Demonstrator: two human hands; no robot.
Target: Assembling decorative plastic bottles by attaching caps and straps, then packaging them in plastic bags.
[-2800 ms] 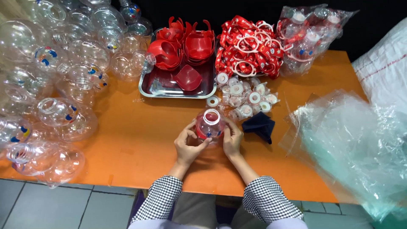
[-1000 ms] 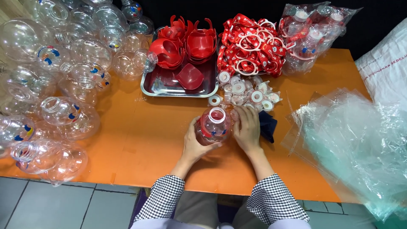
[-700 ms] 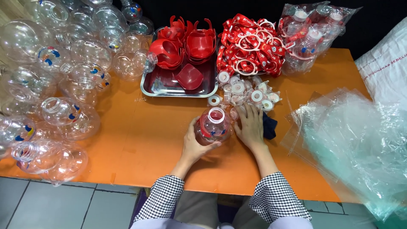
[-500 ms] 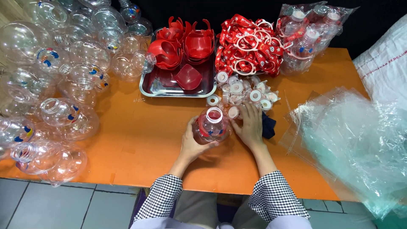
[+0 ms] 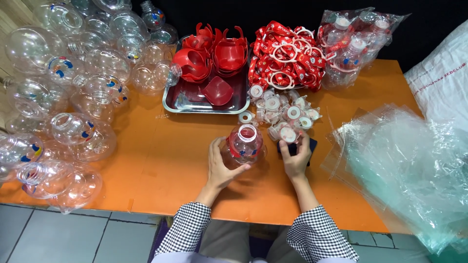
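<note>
Far left, a heap of clear round bottles (image 5: 73, 97) covers the table's (image 5: 146, 170) left end; right of it, at the far edge, a steel tray (image 5: 195, 100) holds red cup-shaped parts (image 5: 209, 56); beyond that lies a pile of red straps (image 5: 285, 56) with white rings, then a bag of more bottles (image 5: 353, 44).

Near the middle, the left hand (image 5: 219, 163) wraps one upright bottle (image 5: 245, 143), fingers curled round its side, mouth open and uncapped, a red piece inside; it stands on the table just near the tray.

A moment ago the right hand (image 5: 295, 156) lay flat among the white caps (image 5: 285, 114); now it has drawn back a little with one cap (image 5: 288, 135) pinched in its fingertips, just right of the bottle's mouth; so the capping step seems at hand, not yet done.

Far right, crumpled clear bags (image 5: 409, 165) spill off the table edge.
</note>
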